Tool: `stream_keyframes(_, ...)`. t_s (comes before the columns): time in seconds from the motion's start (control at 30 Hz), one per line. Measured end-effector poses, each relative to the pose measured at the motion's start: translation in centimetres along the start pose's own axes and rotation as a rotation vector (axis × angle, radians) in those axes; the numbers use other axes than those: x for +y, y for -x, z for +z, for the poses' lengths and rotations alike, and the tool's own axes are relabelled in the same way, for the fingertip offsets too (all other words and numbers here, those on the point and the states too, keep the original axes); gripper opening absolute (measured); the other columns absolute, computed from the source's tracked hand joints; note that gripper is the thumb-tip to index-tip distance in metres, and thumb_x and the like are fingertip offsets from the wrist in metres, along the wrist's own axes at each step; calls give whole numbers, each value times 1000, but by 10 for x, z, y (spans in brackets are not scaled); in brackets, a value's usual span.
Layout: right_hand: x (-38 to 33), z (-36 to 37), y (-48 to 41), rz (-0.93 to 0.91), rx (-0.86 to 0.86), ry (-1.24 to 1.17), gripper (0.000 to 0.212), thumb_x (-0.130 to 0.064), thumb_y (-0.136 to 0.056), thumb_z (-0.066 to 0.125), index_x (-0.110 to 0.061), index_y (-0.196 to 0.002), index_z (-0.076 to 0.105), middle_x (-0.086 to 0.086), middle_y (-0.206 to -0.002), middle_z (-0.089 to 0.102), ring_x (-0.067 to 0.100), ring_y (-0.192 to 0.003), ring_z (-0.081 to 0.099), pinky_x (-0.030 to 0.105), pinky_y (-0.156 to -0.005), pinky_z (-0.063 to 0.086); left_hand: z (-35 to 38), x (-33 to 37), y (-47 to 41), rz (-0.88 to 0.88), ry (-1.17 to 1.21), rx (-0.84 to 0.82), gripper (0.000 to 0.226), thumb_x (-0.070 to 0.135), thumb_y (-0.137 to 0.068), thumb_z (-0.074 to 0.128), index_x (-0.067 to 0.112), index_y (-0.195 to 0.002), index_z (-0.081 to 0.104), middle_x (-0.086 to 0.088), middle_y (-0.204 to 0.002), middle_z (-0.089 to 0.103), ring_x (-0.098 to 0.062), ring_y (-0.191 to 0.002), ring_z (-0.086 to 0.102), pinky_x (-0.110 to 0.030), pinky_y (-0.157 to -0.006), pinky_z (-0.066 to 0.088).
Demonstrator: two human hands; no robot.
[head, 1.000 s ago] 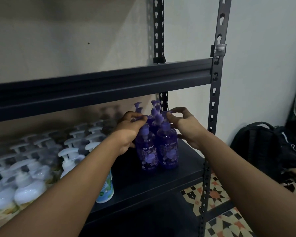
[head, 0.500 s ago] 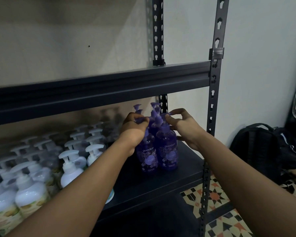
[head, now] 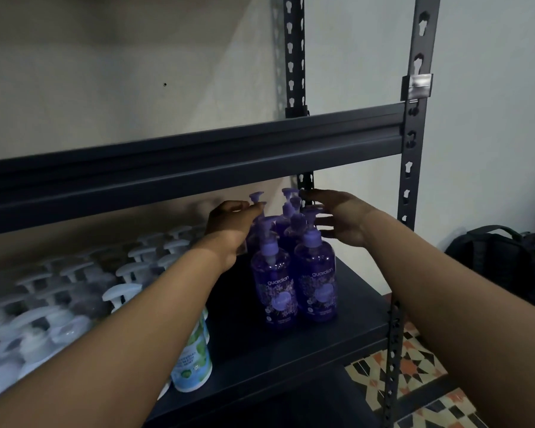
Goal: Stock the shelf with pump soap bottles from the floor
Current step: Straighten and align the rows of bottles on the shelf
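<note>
Filled purple soap bottles (head: pixel 315 273) on shelf (head: pixel 275 359), left hand (head: pixel 229 225), right hand (head: pixel 340 220), each grip wide

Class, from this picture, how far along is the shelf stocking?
Done: many white pump bottles and a cluster of purple bottles stand on the shelf. In hand: the left hand and right hand flank the purple pumps. Left: bare shelf remains in front; any floor stock is out of view.
</note>
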State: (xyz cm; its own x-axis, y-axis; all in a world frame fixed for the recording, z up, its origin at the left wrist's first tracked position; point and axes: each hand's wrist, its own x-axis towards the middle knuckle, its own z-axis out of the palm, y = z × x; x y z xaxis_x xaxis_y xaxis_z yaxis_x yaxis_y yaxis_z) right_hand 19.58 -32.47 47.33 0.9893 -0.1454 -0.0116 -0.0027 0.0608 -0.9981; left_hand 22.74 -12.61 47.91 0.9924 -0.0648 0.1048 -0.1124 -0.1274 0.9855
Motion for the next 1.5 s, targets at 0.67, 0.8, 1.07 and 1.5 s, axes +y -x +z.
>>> stream_keyframes(0.67, -9, -10, -19, 37, -85, 165, 28, -22, -100, 60, -21, -126, 67, 8, -115, 67, 32, -108, 61, 52, -101, 49, 7, 11, -12, -65, -53, -132, 28, 17, -104, 51, 20, -130, 64, 1, -107, 68, -15, -83, 63, -19, -36, 47)
stream_keyframes(0.8, -8, -10, -19, 43, -100, 166, 27, -15, -104, 50, -25, -119, 69, 7, -111, 66, 27, -101, 61, 45, -94, 50, 7, 9, -15, -49, -65, -138, 31, 19, -105, 50, 21, -133, 63, 4, -103, 67, -14, -83, 63, -22, -45, 48)
stream_keyframes(1.07, -9, -13, -22, 92, -118, 121, 27, -17, -105, 49, -25, -116, 72, 9, -114, 66, 26, -98, 63, 41, -84, 51, 6, 7, -14, -53, -67, -140, 29, 21, -105, 52, 24, -131, 64, -1, -117, 68, -16, -88, 64, -28, -56, 47)
stream_keyframes(1.5, 6, -14, -68, 32, -39, -92, 18, -23, -100, 56, -13, -111, 66, 15, -117, 61, 31, -97, 53, 41, -87, 40, 1, 8, -61, -37, -126, -2, 34, 33, -90, 73, 25, -121, 62, -7, -137, 55, -33, -125, 50, -56, -91, 53)
